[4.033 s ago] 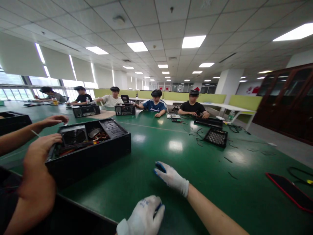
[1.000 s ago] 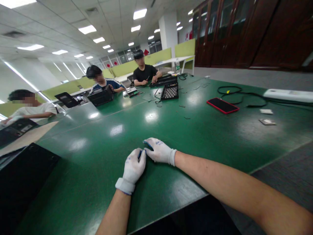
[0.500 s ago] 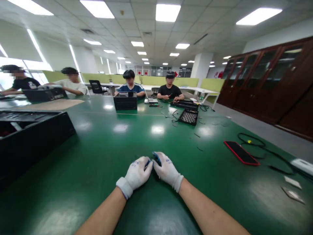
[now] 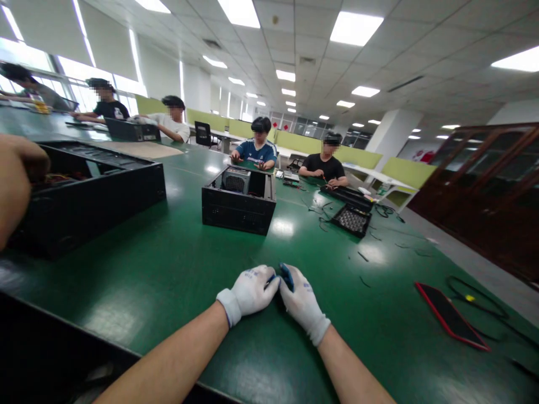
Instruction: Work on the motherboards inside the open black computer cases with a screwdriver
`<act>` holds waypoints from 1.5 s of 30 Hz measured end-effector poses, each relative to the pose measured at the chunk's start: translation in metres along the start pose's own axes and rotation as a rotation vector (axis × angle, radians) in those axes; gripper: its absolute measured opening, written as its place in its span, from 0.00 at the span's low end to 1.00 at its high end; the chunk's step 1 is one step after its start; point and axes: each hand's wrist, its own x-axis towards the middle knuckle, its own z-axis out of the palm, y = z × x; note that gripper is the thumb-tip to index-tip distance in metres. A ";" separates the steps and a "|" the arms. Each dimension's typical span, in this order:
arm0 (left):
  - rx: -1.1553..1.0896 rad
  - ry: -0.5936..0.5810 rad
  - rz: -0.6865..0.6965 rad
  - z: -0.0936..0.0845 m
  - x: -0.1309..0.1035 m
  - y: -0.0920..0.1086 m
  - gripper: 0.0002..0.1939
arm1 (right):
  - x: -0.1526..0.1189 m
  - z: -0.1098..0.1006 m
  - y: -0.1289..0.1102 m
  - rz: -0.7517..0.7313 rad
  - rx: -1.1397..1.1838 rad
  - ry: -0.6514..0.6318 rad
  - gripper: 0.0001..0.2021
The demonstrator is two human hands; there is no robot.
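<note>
White gloves with blue palms cover both hands, which rest on the green table (image 4: pixel 177 292). My left hand (image 4: pixel 254 290) lies palm down, loosely curved, its thumb apart from the fingers. Beside it my right hand (image 4: pixel 302 297) has the same loose curve, with a gap between thumb and forefinger. The two thumb tips meet or nearly meet. Nothing shows in either hand; the undersides are hidden. Beyond them a black computer case (image 4: pixel 236 210) stands with its top open, showing a fan grille inside.
At left, a larger open black case (image 4: pixel 109 199) has another person's arm (image 4: pixel 12 179) over it. A red-edged black tray (image 4: pixel 451 315) and a black cable (image 4: pixel 484 297) lie right. Several people sit beyond; a black tray of round cells (image 4: pixel 352 219) lies far right of centre.
The black case has come from the far person toward my side, and that person's hands are now off it. An arm has appeared at left. The view has turned left and tilted; my hands keep their pose.
</note>
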 end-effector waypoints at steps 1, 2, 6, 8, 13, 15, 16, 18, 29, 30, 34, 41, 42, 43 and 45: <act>0.002 -0.003 -0.001 0.000 0.000 0.000 0.15 | 0.000 0.000 0.001 0.001 0.004 -0.003 0.25; 0.003 -0.005 -0.003 -0.001 0.000 0.001 0.15 | 0.001 0.001 0.001 0.002 0.008 -0.006 0.25; 0.019 -0.016 -0.017 -0.001 -0.001 0.001 0.15 | 0.002 0.001 0.002 0.007 0.027 -0.011 0.25; 0.028 -0.008 -0.023 -0.002 -0.001 0.001 0.14 | 0.003 0.001 0.001 0.008 0.046 -0.007 0.25; 0.030 0.021 0.017 -0.003 -0.003 -0.001 0.11 | 0.002 0.002 -0.001 0.010 0.104 0.022 0.25; 0.031 0.035 0.025 -0.003 -0.003 -0.001 0.10 | 0.001 0.002 -0.001 0.012 0.118 0.035 0.24; 0.030 0.040 0.024 -0.003 -0.003 -0.001 0.10 | 0.001 0.002 -0.001 0.012 0.123 0.041 0.24; 0.019 0.046 0.024 -0.003 -0.004 -0.001 0.11 | 0.001 0.002 -0.001 0.009 0.129 0.051 0.22; 0.042 0.187 -0.101 -0.042 0.022 -0.010 0.11 | 0.001 0.000 -0.004 0.017 0.070 0.026 0.22; 0.083 0.206 -0.135 -0.051 0.030 -0.014 0.12 | 0.001 0.000 -0.003 0.015 0.058 0.019 0.23; 0.288 0.296 -0.275 -0.092 0.065 -0.031 0.19 | 0.001 0.000 -0.001 0.007 0.024 -0.008 0.24; 0.508 0.155 -0.346 -0.141 0.119 -0.074 0.31 | 0.001 0.000 0.001 0.012 0.030 -0.015 0.25; 0.526 0.102 -0.349 -0.145 0.123 -0.079 0.32 | 0.001 0.001 0.001 0.013 0.035 -0.012 0.25; 0.539 0.061 -0.344 -0.148 0.126 -0.083 0.32 | 0.001 0.001 0.002 0.014 0.040 -0.007 0.25; 0.560 0.020 -0.320 -0.155 0.132 -0.088 0.32 | 0.001 0.003 0.002 0.012 0.052 0.008 0.23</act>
